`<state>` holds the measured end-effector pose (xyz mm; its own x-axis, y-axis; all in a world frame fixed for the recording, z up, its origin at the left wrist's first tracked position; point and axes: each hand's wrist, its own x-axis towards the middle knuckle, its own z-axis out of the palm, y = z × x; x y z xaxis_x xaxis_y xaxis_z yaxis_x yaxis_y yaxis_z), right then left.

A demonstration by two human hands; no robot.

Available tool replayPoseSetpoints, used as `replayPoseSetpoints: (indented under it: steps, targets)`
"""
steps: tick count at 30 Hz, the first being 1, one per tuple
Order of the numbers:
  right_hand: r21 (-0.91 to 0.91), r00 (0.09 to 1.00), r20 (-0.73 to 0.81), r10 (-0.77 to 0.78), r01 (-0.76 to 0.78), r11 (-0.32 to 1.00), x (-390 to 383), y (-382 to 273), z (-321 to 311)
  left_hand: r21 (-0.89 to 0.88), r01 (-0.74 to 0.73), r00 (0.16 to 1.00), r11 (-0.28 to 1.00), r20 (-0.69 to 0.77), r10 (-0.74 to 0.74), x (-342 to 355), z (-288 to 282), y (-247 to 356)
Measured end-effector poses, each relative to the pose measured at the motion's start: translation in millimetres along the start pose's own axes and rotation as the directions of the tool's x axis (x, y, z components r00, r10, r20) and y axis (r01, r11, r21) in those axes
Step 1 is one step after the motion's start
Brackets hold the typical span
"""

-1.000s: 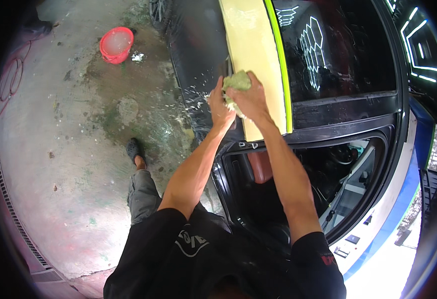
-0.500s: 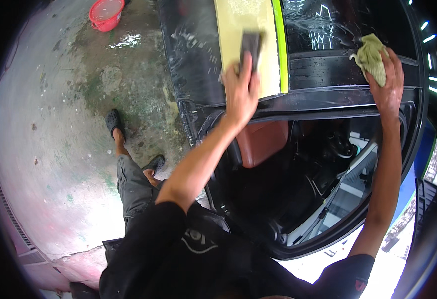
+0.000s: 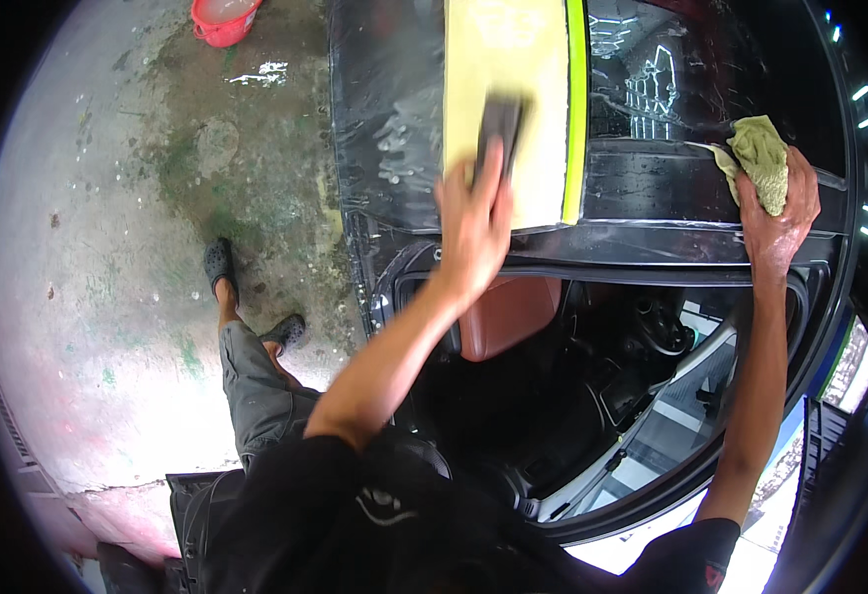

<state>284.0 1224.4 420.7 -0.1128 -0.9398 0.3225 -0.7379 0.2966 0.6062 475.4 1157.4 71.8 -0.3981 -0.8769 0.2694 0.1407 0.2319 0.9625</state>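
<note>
My left hand (image 3: 471, 228) is closed round a dark, flat sanding block (image 3: 499, 129), slightly blurred. The block lies on a pale yellow patch (image 3: 549, 109) of the black car body (image 3: 384, 74). A bright yellow-green strip (image 3: 575, 104) runs along the patch's right side. Over to the right, my right hand (image 3: 782, 220) grips a damp-looking, crumpled green cloth (image 3: 763, 158) against the black bodywork. Wet, whitish smears show on the black surface on both sides of the patch.
Nearer than the patch is the car's opening, showing a brown seat (image 3: 508, 319) and a steering wheel (image 3: 660, 327). A red bucket (image 3: 224, 30) of cloudy liquid stands at the far left on the stained, wet concrete floor (image 3: 107, 247).
The whole view has shifted, with the car appearing lower in the picture. My left hand still holds the block on the yellow patch. The cloth in my right hand has changed its folds.
</note>
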Motion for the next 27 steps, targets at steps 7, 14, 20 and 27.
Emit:
replayPoseSetpoints:
  steps: [7,14,20,27]
  targets:
    - [0.022,0.997,-0.077,-0.004,0.005,1.0,19,-21,5,0.096,0.069,0.997,0.993,-0.036,-0.065,206,6,-39]
    - [-0.079,0.998,-0.061,0.004,-0.009,0.997,7,-19,3,-0.005,0.082,0.997,0.997,-0.008,-0.082,33,5,-17]
    - [-0.072,0.999,-0.039,0.024,-0.027,0.997,5,-16,3,-0.084,0.177,0.98,0.981,-0.073,-0.183,127,22,-29]
    - [-0.06,0.999,-0.044,0.004,-0.006,0.998,6,-16,8,-0.102,0.153,0.98,0.983,-0.112,-0.164,136,17,-40]
